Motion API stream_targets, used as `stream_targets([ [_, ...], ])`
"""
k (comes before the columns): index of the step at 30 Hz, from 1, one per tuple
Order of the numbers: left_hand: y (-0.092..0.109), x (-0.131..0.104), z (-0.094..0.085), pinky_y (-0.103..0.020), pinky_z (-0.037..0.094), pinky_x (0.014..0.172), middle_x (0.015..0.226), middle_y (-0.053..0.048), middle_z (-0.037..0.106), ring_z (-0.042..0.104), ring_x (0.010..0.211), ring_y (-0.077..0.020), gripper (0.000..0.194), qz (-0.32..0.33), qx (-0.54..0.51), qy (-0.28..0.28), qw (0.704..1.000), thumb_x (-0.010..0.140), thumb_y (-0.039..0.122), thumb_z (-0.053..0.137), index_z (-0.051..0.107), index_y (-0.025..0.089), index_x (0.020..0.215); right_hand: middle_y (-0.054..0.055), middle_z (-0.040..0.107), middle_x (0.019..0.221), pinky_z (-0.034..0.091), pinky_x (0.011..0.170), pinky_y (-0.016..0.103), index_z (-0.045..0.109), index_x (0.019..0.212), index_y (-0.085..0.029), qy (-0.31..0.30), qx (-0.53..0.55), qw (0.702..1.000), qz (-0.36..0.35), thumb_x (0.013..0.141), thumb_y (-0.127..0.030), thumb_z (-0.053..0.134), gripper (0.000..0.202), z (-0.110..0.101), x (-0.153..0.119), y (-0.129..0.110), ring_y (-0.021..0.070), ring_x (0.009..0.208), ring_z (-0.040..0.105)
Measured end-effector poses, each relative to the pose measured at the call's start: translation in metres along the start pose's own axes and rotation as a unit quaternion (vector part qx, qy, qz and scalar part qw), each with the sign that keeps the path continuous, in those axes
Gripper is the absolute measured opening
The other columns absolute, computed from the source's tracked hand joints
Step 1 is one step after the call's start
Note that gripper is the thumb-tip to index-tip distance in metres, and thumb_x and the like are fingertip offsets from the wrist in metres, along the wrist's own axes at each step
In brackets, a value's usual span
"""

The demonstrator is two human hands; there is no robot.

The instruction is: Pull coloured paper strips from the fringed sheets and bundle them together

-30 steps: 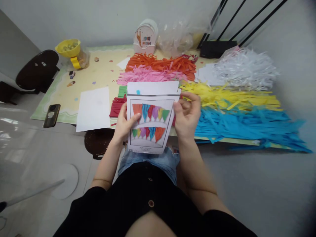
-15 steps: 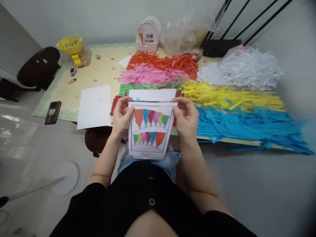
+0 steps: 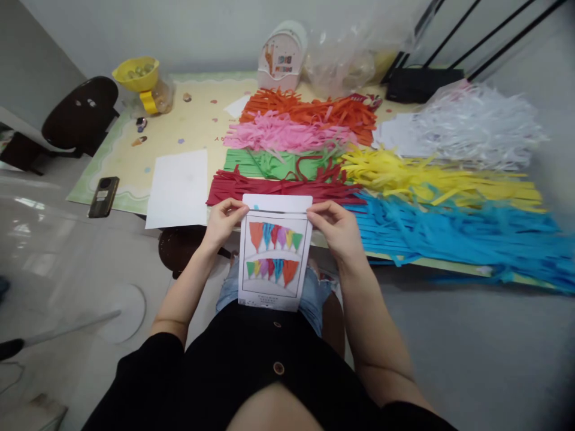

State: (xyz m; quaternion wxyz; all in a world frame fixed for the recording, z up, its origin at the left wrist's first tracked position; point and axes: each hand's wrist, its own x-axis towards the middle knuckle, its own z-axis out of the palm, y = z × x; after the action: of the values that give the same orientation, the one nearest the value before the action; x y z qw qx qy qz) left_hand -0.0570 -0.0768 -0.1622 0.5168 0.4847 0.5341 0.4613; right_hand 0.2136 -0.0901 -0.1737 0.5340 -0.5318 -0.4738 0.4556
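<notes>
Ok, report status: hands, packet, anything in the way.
Left hand and right hand pinching white packet at its upper sides. Packet's printed face uncovered. Red strips just beyond; nothing in front of it.

The room is evenly but rather dimly lit, with soft, cool light and faint shadows. Glossy floor [image 3: 27, 257] tiles catch white glare at the left edge of the frame, perhaps from a source on that side. Pale glints also mark a clear plastic bag [image 3: 341, 63] at upper centre. At bottom centre the black top [image 3: 224, 365] sinks into near-solid darkness, and the far right edge darkens too. Wide-angle distortion stretches the frame's sides; towards the right, white strips [image 3: 480, 129] and blue strips [image 3: 471, 233] smear. Mid-frame, colours on the printed card [image 3: 275, 257] read clearly, though its small lettering is blurred.
</notes>
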Motion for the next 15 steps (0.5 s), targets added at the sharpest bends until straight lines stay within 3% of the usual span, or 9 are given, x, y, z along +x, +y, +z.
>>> stream_targets([
  [2, -0.004, 0.013, -0.031, -0.032, 0.056, 0.075, 0.089, -0.007, 0.075, 0.069, 0.082, -0.021, 0.048, 0.007, 0.059, -0.002, 0.998, 0.074, 0.062, 0.082, 0.076, 0.018, 0.093, 0.003, 0.075, 0.08, 0.056, 0.064, 0.031, 0.073, 0.08, -0.022, 0.005, -0.014, 1.0, -0.008, 0.065, -0.05, 0.088, 0.035, -0.004, -0.003, 0.006, 0.0178, 0.07, 0.067],
  [3, -0.004, 0.022, -0.056, -0.037, 0.057, 0.084, 0.097, -0.01, 0.076, 0.07, 0.094, -0.0254, 0.051, 0.024, 0.104, 0.026, 0.994, 0.078, 0.063, 0.078, 0.076, 0.017, 0.099, 0.003, 0.075, 0.081, 0.056, 0.064, 0.031, 0.074, 0.08, -0.022, 0.012, -0.021, 1.0, -0.011, 0.065, -0.051, 0.088, 0.035, -0.007, -0.005, 0.008, 0.0186, 0.07, 0.067],
  [4, -0.003, 0.031, -0.089, -0.04, 0.056, 0.093, 0.104, -0.012, 0.076, 0.069, 0.105, -0.0287, 0.05, 0.048, 0.165, 0.091, 0.981, 0.081, 0.062, 0.075, 0.075, 0.017, 0.103, 0.004, 0.075, 0.081, 0.057, 0.064, 0.033, 0.074, 0.08, -0.023, 0.02, -0.028, 0.999, -0.012, 0.065, -0.051, 0.088, 0.035, -0.011, -0.008, 0.01, 0.0195, 0.072, 0.068],
  [6, 0.002, 0.044, -0.166, -0.048, 0.048, 0.11, 0.133, -0.018, 0.069, 0.057, 0.133, -0.0356, 0.046, 0.07, 0.293, 0.26, 0.918, 0.09, 0.05, 0.07, 0.069, 0.017, 0.121, 0.005, 0.075, 0.082, 0.059, 0.068, 0.038, 0.075, 0.079, -0.024, 0.044, -0.04, 0.998, -0.011, 0.063, -0.053, 0.09, 0.036, -0.019, -0.014, 0.013, 0.0223, 0.074, 0.069],
  [8, 0.006, 0.046, -0.245, -0.056, 0.041, 0.113, 0.159, -0.026, 0.046, 0.034, 0.153, -0.0422, 0.055, -0.013, 0.396, 0.362, 0.844, 0.092, 0.038, 0.068, 0.057, 0.013, 0.14, 0.007, 0.074, 0.083, 0.061, 0.076, 0.048, 0.076, 0.076, -0.028, 0.074, -0.046, 0.996, -0.007, 0.059, -0.053, 0.092, 0.034, -0.025, -0.02, 0.013, 0.0263, 0.076, 0.07],
  [10, 0.007, 0.038, -0.305, -0.062, 0.034, 0.115, 0.172, -0.032, 0.019, 0.014, 0.161, -0.0489, 0.073, -0.141, 0.437, 0.399, 0.794, 0.088, 0.037, 0.072, 0.045, 0.007, 0.15, 0.01, 0.074, 0.085, 0.059, 0.085, 0.057, 0.077, 0.073, -0.032, 0.102, -0.045, 0.994, 0.003, 0.058, -0.049, 0.094, 0.028, -0.027, -0.027, 0.01, 0.0314, 0.081, 0.071],
  [12, 0.004, 0.029, -0.34, -0.065, 0.028, 0.117, 0.172, -0.037, 0.011, 0.009, 0.161, -0.0525, 0.083, -0.219, 0.427, 0.399, 0.782, 0.086, 0.04, 0.076, 0.04, 0.003, 0.151, 0.012, 0.073, 0.086, 0.056, 0.095, 0.064, 0.077, 0.071, -0.037, 0.119, -0.041, 0.992, 0.018, 0.058, -0.046, 0.095, 0.024, -0.026, -0.034, 0.006, 0.0376, 0.09, 0.073],
  [15, -0.001, 0.022, -0.358, -0.061, 0.026, 0.12, 0.162, -0.038, 0.035, 0.03, 0.154, -0.0501, 0.082, -0.224, 0.393, 0.382, 0.806, 0.084, 0.043, 0.08, 0.045, 0.001, 0.144, 0.014, 0.071, 0.088, 0.049, 0.106, 0.071, 0.077, 0.071, -0.04, 0.144, -0.04, 0.988, 0.03, 0.056, -0.049, 0.094, 0.024, -0.019, -0.041, -0.001, 0.0463, 0.107, 0.072],
])
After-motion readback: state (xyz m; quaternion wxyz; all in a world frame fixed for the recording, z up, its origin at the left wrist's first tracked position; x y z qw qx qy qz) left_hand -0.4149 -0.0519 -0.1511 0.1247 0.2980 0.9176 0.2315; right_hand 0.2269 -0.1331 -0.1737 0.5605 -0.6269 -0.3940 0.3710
